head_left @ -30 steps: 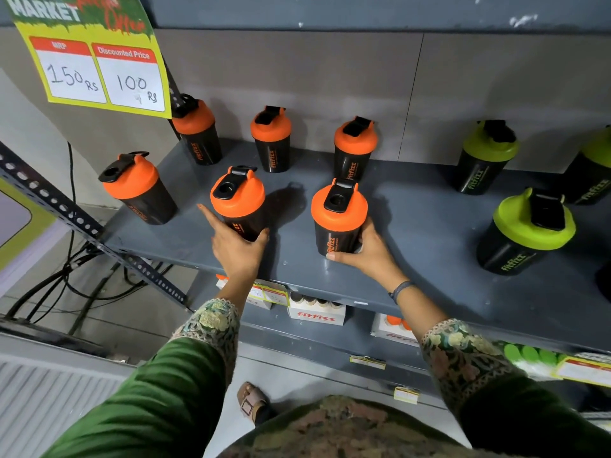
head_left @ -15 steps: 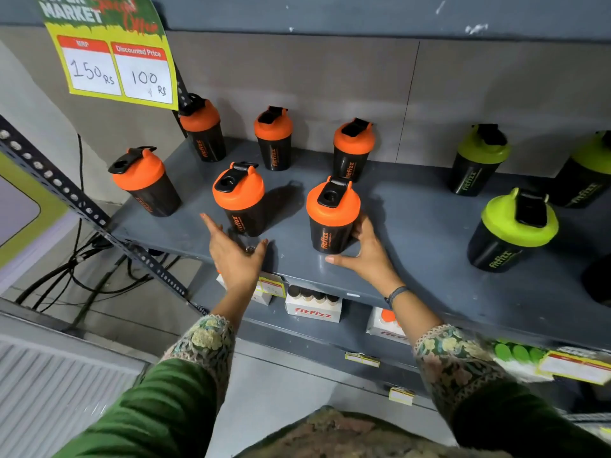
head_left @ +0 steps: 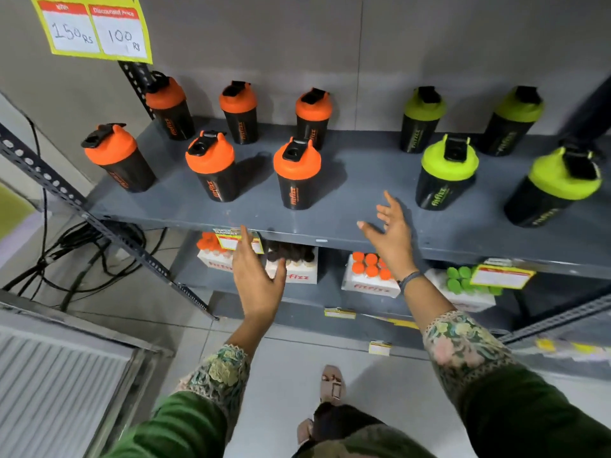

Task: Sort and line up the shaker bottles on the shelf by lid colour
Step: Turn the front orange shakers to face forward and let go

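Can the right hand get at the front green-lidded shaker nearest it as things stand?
Probably yes. The right hand is open and empty over the shelf's front edge, and only bare shelf lies between it and the nearest front green-lidded shaker.

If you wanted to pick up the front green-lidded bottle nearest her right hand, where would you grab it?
Probably around the black body of the green-lidded bottle, below the lid, coming from the front left where the right hand is. It stands upright with open shelf on that side, and the domed lid looks harder to grip.
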A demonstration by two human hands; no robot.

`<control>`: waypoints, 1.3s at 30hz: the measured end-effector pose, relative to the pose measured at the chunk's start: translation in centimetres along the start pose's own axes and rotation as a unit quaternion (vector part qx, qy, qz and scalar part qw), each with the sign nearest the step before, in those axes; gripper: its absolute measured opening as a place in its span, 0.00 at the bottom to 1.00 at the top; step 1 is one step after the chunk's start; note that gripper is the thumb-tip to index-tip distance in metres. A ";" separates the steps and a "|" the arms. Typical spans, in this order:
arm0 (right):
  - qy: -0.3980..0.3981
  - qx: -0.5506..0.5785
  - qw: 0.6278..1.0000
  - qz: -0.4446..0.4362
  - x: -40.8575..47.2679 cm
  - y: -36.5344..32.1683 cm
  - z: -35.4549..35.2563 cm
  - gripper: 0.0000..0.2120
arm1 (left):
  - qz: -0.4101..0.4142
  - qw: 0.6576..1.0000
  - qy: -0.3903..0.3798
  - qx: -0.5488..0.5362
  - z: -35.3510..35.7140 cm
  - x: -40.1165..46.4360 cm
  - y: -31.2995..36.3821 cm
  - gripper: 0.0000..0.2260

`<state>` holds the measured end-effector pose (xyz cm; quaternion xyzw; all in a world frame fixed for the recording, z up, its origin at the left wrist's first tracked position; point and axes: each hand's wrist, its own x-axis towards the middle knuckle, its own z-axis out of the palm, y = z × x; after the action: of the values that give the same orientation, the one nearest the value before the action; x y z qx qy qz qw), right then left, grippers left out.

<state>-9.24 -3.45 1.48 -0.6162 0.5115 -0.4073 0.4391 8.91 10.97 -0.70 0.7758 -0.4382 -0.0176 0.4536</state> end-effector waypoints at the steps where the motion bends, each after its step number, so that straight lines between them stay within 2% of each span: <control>1: 0.033 0.012 0.999 0.001 -0.1 0.0 -0.6 0.33 | 0.001 1.000 -0.006 0.002 0.3 -0.6 0.2 0.38; 4: 0.145 0.040 0.989 -0.014 -0.8 0.2 -3.7 0.27 | 0.011 1.000 -0.029 -0.005 1.3 -1.8 2.3 0.38; 7: 0.246 0.074 0.966 -0.012 -0.7 0.6 -7.4 0.25 | 0.036 0.998 -0.046 -0.018 2.6 -1.7 4.7 0.38; 10: 0.329 0.061 0.942 -0.019 -0.1 1.1 -11.4 0.28 | 0.059 0.996 -0.062 -0.028 4.9 -1.0 7.4 0.38; 13: 0.372 -0.002 0.928 -0.003 1.3 2.4 -15.3 0.36 | 0.062 0.993 -0.086 -0.055 8.4 -0.2 10.5 0.38; 16: 0.363 -0.048 0.930 0.035 3.2 3.8 -18.9 0.48 | 0.020 0.986 -0.127 -0.109 12.8 0.3 13.9 0.41; 19: 0.303 -0.061 0.950 0.031 4.6 4.9 -21.2 0.54 | -0.039 0.981 -0.138 -0.130 16.8 0.5 17.3 0.48; 23: 0.237 -0.082 0.968 0.003 5.8 5.5 -22.7 0.55 | -0.067 0.982 -0.131 -0.121 20.2 1.1 20.6 0.54; 28: 0.231 -0.100 0.967 0.026 6.2 5.7 -22.8 0.54 | -0.083 0.984 -0.106 -0.115 22.6 2.4 21.9 0.57; 31: 0.236 -0.110 0.965 0.043 6.6 6.2 -22.7 0.52 | -0.109 0.984 -0.098 -0.096 23.4 2.6 21.9 0.56; 36: 0.221 -0.127 0.966 0.041 6.7 6.6 -23.0 0.53 | -0.101 0.988 -0.094 -0.067 23.2 2.3 21.9 0.54; 39: 0.213 -0.139 0.965 0.069 6.7 6.2 -22.8 0.53 | -0.097 0.990 -0.088 -0.054 22.4 1.7 21.8 0.54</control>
<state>-31.62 -13.48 2.31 -0.5334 0.6858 -0.4232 0.2570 -14.04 -10.08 2.41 0.7844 -0.3976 -0.1533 0.4507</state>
